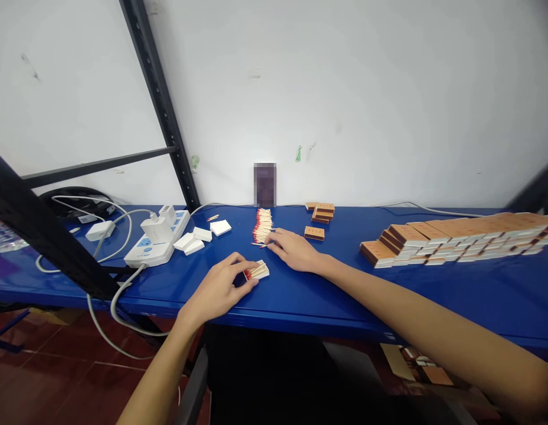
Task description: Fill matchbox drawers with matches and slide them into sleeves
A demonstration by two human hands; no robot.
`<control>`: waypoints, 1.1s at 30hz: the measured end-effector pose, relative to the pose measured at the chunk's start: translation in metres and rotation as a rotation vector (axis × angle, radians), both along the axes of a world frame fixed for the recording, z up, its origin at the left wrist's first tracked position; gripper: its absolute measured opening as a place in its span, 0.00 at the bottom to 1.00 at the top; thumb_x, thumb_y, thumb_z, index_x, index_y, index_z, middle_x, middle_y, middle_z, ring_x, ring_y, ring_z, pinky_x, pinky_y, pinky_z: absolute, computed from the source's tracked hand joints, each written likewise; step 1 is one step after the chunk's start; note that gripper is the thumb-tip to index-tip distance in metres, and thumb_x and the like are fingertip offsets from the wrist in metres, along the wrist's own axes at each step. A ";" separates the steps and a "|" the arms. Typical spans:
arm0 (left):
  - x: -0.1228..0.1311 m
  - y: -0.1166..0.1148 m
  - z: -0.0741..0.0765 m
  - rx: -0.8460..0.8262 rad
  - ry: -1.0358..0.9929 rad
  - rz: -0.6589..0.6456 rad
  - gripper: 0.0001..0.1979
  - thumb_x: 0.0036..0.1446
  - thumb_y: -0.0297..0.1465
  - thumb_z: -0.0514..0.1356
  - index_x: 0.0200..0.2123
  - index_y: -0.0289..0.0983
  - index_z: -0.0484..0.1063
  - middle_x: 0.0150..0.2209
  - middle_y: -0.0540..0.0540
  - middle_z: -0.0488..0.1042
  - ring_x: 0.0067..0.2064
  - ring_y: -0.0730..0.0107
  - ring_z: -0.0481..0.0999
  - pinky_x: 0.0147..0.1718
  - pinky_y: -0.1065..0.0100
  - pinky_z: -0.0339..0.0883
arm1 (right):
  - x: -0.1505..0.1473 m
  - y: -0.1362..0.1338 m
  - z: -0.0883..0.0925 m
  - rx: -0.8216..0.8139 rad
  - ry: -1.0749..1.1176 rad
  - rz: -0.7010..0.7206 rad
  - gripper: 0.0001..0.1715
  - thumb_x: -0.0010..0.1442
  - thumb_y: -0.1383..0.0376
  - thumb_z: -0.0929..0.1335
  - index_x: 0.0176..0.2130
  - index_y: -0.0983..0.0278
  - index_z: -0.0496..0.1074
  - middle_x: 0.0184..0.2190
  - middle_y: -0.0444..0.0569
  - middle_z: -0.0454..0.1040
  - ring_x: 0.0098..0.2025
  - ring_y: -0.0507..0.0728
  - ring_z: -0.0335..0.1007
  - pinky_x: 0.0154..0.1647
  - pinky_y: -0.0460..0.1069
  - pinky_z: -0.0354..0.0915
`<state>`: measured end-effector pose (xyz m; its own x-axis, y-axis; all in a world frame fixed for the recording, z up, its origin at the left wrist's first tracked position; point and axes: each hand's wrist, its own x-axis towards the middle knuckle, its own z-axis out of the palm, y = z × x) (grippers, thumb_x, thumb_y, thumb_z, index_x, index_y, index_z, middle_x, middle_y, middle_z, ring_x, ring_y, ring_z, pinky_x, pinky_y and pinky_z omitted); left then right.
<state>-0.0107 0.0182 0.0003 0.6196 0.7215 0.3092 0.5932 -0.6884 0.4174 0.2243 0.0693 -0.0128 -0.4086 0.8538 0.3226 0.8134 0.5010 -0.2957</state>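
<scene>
My left hand [223,284] is closed around a small white matchbox tray [263,272] near the front of the blue table. Red-tipped matches [255,271] lie inside that tray. Farther back, my right hand [294,248] has its fingertips pinched at the near end of a long row of loose matches [263,223]. One match [258,244] pokes out to the left of those fingertips. Several white trays [193,241] rest to the left. A closed matchbox [314,233] lies behind my right hand, with a few more matchboxes [323,211] stacked by the wall.
A long stack of matchboxes [450,233] runs along the table's right side. On the left are a white power strip [163,242] with chargers, loose cables and a black shelf post [161,88]. A pixelated dark rectangle [265,184] stands against the wall. Below right, a carton [395,361] holds more boxes.
</scene>
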 end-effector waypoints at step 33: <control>-0.002 -0.002 0.005 0.003 0.105 -0.054 0.21 0.69 0.40 0.45 0.61 0.49 0.64 0.47 0.47 0.67 0.43 0.68 0.73 0.46 0.65 0.65 | 0.021 0.011 -0.002 0.040 -0.094 -0.153 0.13 0.67 0.65 0.60 0.50 0.61 0.66 0.45 0.51 0.70 0.46 0.59 0.68 0.42 0.51 0.60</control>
